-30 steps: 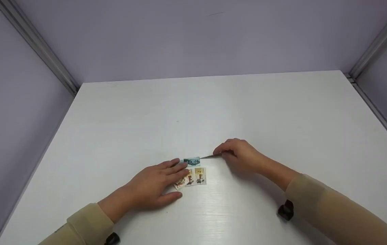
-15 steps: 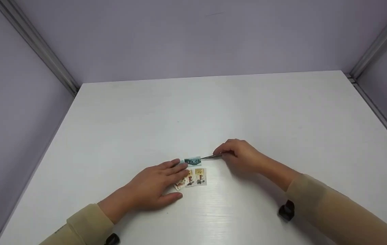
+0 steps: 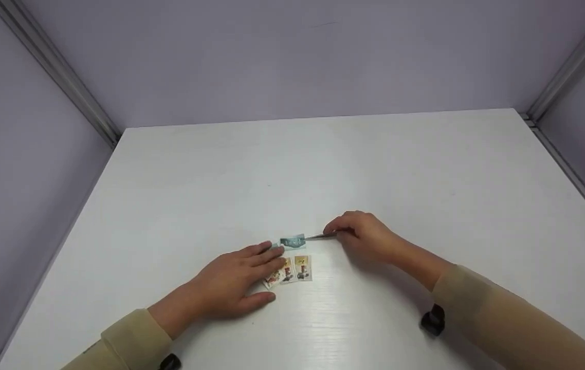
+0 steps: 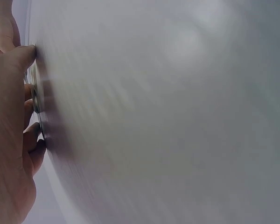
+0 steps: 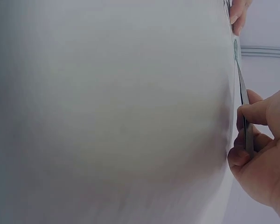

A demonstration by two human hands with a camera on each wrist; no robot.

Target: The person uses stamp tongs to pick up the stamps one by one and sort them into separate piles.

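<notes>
**Blue stamp nudged slightly; hands otherwise steady**

Since the earlier frames the blue stamp [image 3: 292, 241] has shifted a trace rightward and away from the person; both hands hold nearly the same places.

Right hand [image 3: 362, 234]: fingers curled, pinching metal tweezers [image 3: 320, 236]. The tips point left and meet the right edge of the blue stamp. Whether the tips actually clasp the paper is too small to tell from the head view. The right wrist view shows the tweezers [image 5: 243, 109] edge-on between thumb and fingers, with the stamp only a thin sliver.

Left hand [image 3: 236, 277]: fingers straight and spread, lying flat on the white table [image 3: 375, 164]. The fingertips [image 3: 274, 252] rest on the left part of a small group of yellowish stamps [image 3: 295, 268], covering part of it, so the count is uncertain. The blue stamp lies just beyond this group, close to it. The left wrist view is blurred; only the hand's [image 4: 9, 140] edge against the table reads.
</notes>
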